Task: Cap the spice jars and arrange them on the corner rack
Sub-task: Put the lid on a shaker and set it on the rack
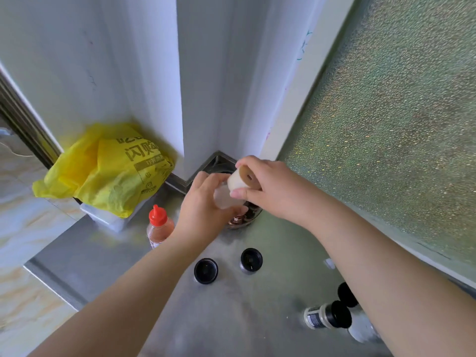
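Spice jars were the business, and in the head view I had one clear jar [223, 200] raised over the corner rack [219, 161], my left hand [203, 204] wrapped round its body, that grip clamped on the glass to steady it. My right hand [268, 186] pinched a white cap [238, 181] with a tan, holed top, tilted just above the jar mouth; I judged I held it so to seat and twist it on. Beneath the hands, dark jars [244, 217] already stood at the rack, partly hidden.

On the grey tabletop [128, 256] two black-lidded jars [206, 270] stood near together, waiting their turn, I supposed. Two more jars [327, 315] lay by my right forearm. A red-capped bottle [158, 225] stood just left of my left wrist.

Beyond it a yellow plastic bag [108, 171] slumped over a white box against the white wall [77, 60]. Frosted pebbled glass [386, 124] ran along the right, marbled floor tiles [18, 228] lower left.
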### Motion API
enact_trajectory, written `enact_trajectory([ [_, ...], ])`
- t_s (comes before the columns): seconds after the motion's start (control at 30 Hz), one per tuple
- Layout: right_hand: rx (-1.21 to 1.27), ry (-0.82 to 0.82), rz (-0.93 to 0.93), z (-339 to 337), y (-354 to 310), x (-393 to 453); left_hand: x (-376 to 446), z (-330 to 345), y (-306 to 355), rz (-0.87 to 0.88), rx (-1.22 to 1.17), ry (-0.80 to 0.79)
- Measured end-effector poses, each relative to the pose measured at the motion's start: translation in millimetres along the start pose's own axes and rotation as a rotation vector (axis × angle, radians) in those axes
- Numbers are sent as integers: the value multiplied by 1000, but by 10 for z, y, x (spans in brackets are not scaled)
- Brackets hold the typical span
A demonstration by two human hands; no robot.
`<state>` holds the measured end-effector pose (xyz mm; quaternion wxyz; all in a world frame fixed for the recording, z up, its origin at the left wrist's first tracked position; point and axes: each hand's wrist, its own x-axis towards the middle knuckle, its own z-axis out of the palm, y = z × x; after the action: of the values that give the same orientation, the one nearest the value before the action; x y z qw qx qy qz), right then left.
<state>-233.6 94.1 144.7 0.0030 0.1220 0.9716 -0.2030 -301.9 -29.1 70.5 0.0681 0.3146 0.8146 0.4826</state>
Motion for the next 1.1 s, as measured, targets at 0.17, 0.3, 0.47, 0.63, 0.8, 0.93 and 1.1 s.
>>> enact_trajectory([
  [0.17,222,181,86,70,-11,368,354,-185,-96,20,85,-75],
  [0.3,204,237,64,20,31,795,570,-334,-154,69,118,-46],
  [0.47,166,140,113,179,195,1244,699,-400,-289,66,200,-69],
  [0.63,125,62,185,465,297,1464,745,-426,-472,14,228,-81],
  [0.8,88,-6,237,788,332,1476,700,-374,-596,-17,239,-103],
  [0.93,54,-29,241,978,368,1490,670,-354,-584,-16,260,-124],
  [1.1,98,-109,283,1037,400,1474,634,-384,-509,23,293,-113],
])
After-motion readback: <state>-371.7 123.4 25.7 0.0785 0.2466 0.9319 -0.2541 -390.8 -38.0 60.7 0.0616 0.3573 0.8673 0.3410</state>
